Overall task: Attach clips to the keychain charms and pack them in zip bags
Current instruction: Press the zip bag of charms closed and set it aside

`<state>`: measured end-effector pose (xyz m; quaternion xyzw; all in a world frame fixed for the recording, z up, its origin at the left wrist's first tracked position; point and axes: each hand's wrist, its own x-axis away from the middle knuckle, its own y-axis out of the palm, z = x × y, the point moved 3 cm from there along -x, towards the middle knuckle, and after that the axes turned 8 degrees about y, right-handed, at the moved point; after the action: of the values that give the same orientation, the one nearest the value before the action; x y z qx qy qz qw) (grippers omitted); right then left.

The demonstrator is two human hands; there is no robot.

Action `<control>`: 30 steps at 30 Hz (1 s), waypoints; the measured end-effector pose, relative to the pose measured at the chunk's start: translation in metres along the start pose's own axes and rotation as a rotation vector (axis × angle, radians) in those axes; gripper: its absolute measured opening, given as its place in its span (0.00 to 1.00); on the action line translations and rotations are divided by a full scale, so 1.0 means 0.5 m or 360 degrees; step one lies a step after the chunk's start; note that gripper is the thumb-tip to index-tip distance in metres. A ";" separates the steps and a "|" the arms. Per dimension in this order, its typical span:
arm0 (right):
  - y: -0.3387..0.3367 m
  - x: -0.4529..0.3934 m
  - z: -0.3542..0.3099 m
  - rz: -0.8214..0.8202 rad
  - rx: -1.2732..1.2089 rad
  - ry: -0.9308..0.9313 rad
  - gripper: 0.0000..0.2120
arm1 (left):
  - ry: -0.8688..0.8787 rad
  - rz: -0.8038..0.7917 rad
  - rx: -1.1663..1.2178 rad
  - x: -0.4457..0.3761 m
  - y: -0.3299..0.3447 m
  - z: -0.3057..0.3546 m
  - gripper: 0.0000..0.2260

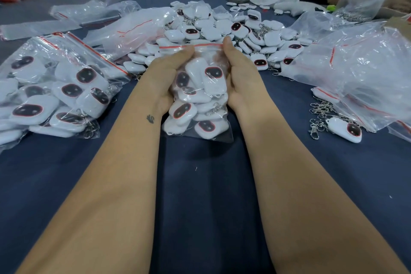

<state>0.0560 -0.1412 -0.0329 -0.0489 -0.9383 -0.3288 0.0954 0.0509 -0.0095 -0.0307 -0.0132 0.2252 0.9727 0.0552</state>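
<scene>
Mid-desk, the left hand [165,82] and right hand [239,78] clasp a filled zip bag [196,104], thumbs on its seal; packed bags [53,93] sit left, but a loose charm pile [224,33] behind awaits packing.

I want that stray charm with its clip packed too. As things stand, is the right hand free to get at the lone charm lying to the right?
Probably not yet. The right hand and left hand both hold the filled zip bag. The lone charm lies uncovered on the table, so the way looks free once that grip lets go.

Filled bag [198,100] before charm pile [224,29], between both forearms.
</scene>
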 end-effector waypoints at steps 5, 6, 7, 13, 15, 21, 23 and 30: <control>-0.009 -0.006 -0.002 -0.0069 0.0082 0.0050 0.12 | 0.0136 0.0058 -0.0100 -0.005 -0.005 -0.003 0.08; -0.009 -0.004 -0.001 -0.0074 0.0119 0.0075 0.08 | 0.0139 0.0076 -0.0104 -0.006 -0.006 -0.003 0.08; -0.008 0.000 0.000 -0.0072 0.0155 0.0087 0.06 | 0.0143 0.0099 -0.0114 -0.007 -0.008 -0.003 0.09; 0.000 0.004 0.002 -0.0015 0.0174 0.0011 0.03 | 0.0121 0.0130 -0.0051 -0.011 -0.010 -0.007 0.08; 0.001 0.006 0.002 0.0000 0.0179 0.0010 0.04 | 0.0132 0.0114 -0.0034 -0.013 -0.011 -0.009 0.08; -0.010 0.002 -0.012 0.0119 0.0308 -0.0240 0.12 | 0.0116 0.0184 -0.0004 -0.015 -0.010 -0.008 0.05; -0.008 0.003 -0.011 0.0101 0.0324 -0.0236 0.10 | 0.0145 0.0224 0.0000 -0.016 -0.012 -0.006 0.05; 0.002 0.015 -0.007 0.0066 0.0472 -0.0214 0.07 | 0.0216 0.0238 -0.0007 -0.014 -0.010 -0.006 0.03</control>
<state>0.0491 -0.1422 -0.0280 -0.0757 -0.9796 -0.1805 0.0453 0.0585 -0.0072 -0.0352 -0.0624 0.2266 0.9714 -0.0331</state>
